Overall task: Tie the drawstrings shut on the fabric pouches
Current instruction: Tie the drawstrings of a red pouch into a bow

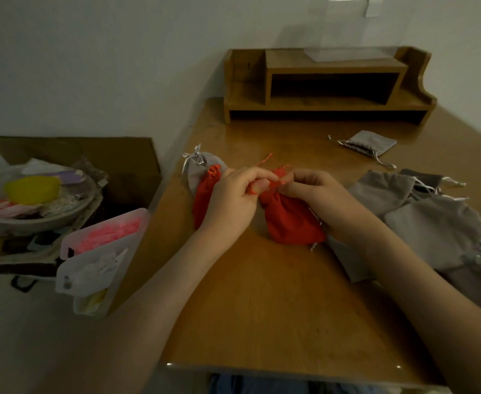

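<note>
Fingers [257, 177] pinching drawstring [264, 160], red pouch [290, 220] beneath

Centre of the table [262, 308], a pouch [293, 220] sits between left hand [230, 200] and right hand [327, 200]. Just left, a second pouch [203, 194] overlaps a third pouch [198, 166] (the second partly behind the left hand). To the right, a heap of pouches [432, 223]; behind that, a lone pouch [371, 143]; along the back edge, a shelf unit [327, 89]. Off the table's left, a box [137, 172]
</note>
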The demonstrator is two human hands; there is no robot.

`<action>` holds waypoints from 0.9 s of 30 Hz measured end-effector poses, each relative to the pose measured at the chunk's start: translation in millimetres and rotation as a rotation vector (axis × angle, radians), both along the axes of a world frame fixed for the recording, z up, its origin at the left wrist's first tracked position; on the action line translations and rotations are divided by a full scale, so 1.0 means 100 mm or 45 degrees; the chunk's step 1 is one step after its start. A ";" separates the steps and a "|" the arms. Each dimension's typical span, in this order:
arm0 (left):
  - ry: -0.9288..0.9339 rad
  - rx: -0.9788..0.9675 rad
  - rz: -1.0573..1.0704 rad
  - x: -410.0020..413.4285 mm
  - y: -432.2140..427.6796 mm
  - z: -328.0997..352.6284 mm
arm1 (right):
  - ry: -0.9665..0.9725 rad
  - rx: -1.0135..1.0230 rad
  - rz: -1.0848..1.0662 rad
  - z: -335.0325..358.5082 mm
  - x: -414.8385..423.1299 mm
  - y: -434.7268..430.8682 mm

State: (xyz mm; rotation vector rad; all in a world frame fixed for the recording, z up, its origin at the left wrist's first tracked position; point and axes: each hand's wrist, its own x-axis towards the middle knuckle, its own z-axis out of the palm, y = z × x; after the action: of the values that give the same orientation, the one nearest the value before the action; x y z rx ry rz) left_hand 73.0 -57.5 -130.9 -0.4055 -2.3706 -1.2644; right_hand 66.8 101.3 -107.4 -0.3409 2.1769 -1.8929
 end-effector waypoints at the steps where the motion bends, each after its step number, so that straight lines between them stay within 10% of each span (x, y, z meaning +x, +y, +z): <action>1: -0.031 0.058 -0.021 0.00 -0.01 0.02 | -0.002 -0.017 -0.003 -0.01 0.00 0.00; 10: -0.221 0.391 -0.361 0.05 -0.01 0.11 | -0.084 -0.169 0.046 -0.01 -0.03 0.05; 27: 0.455 -0.496 0.158 0.06 -0.01 -0.01 | 0.072 -0.044 0.100 -0.05 -0.01 -0.01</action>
State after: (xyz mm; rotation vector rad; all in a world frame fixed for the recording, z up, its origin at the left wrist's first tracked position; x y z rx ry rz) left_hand 78.9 -58.7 -131.5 -0.5409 -2.2783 -0.6095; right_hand 65.7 100.5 -112.7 -0.4851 2.1347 -1.9028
